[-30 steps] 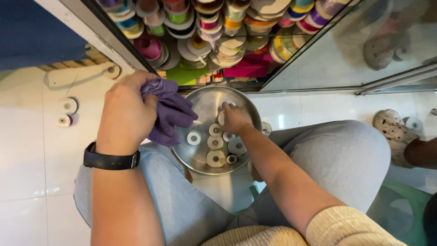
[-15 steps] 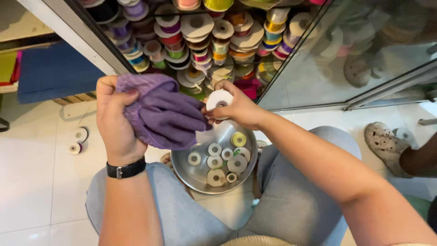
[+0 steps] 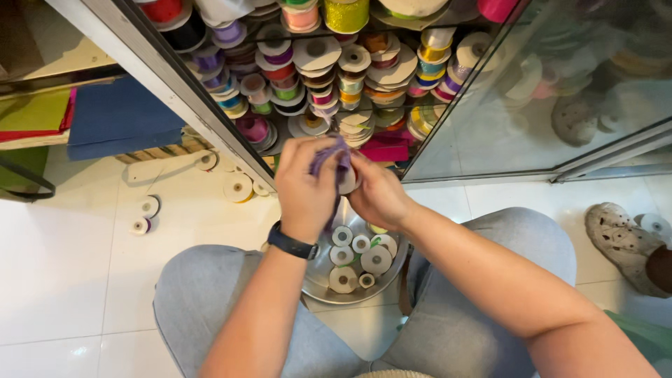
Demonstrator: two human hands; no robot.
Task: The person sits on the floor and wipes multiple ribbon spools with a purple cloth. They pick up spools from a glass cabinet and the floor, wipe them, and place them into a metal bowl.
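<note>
Loose ribbon spools [image 3: 147, 208] lie on the white floor [image 3: 63, 266] at the left. The left hand [image 3: 306, 187], a black watch [image 3: 292, 243] at its wrist, has its fingers closed on a purple cloth [image 3: 333, 157]. Touching it, the right hand [image 3: 379, 194] seems to pinch a white spool [image 3: 348, 183], mostly hidden between both hands. Below them a steel bowl [image 3: 322, 280] holds several white spools [image 3: 360, 253]. Behind, cabinet shelves [image 3: 336, 63] are packed with coloured ribbon rolls

No packages, signs or screens, only plain round white labels on ribbon spools [image 3: 376, 260]
</note>
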